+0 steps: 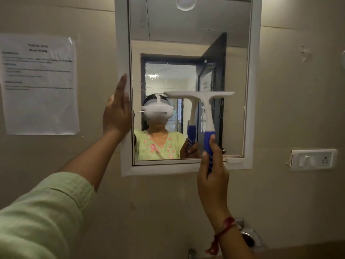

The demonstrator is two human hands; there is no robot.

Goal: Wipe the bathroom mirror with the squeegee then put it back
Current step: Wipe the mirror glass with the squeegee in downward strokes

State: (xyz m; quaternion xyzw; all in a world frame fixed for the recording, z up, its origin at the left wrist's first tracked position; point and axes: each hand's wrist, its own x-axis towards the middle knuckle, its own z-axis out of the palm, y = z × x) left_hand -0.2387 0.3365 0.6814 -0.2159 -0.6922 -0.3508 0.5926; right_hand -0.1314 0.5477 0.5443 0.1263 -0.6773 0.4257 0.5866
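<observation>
A white-framed mirror [188, 25] hangs on the beige wall. My right hand [212, 176] grips the blue handle of a squeegee [206, 103], whose white blade lies flat against the glass about halfway up, right of centre. My left hand [116, 113] rests flat on the frame's left edge with the fingers pointing up. The glass shows a person's reflection with a white headset, plus the squeegee's double.
A printed sheet [39, 85] is taped to the wall at the left. A white switch plate [313, 159] sits right of the mirror. Below, a metal tap fitting [250, 236] and another tap top [192, 253] poke up near the bottom edge.
</observation>
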